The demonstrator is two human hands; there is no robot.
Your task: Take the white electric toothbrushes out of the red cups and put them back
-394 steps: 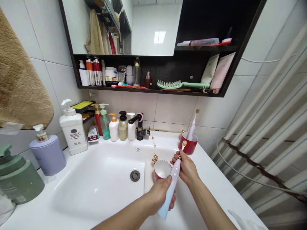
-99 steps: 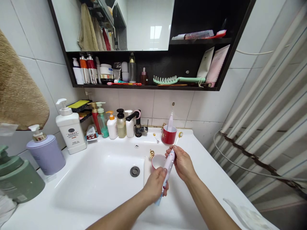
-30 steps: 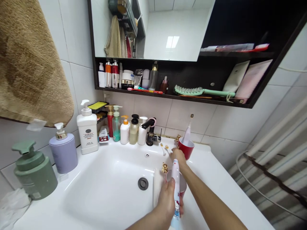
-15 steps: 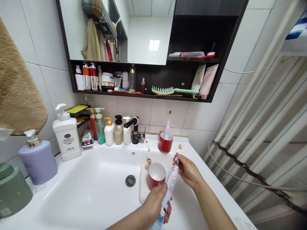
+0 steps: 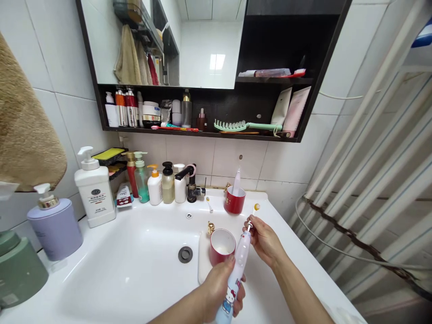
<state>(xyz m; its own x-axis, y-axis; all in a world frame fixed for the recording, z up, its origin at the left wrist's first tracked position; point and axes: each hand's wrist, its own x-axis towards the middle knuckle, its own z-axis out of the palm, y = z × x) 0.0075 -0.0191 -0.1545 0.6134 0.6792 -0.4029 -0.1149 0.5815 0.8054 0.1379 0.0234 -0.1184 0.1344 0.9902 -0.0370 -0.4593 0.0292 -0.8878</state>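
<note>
My left hand (image 5: 219, 281) is wrapped round the handle of an electric toothbrush (image 5: 241, 254), white and pale blue with a cartoon cat print, tilted over the sink. Its thin shaft points up toward my right hand (image 5: 266, 240). Pinched in the right fingers is a toothbrush head (image 5: 257, 207), its yellowish end showing above them. Its lower end sits right at the shaft's tip; I cannot tell whether it is seated. Just left of the handle stands a red cup (image 5: 219, 258), white inside. Another small brush head (image 5: 209, 205) lies on the sink ledge.
A second red cup (image 5: 234, 206) with an electric toothbrush (image 5: 237, 183) stands at the back right. The black faucet (image 5: 191, 186) rises at the rear, beside several pump bottles (image 5: 155, 188). Overhead hangs a dark mirror cabinet (image 5: 232, 96). Pipes (image 5: 364, 180) line the right wall.
The right hand's brush head and the handle's shaft have come slightly closer together. The handle has turned a little, showing more of the cat print. The view has shifted slightly.
</note>
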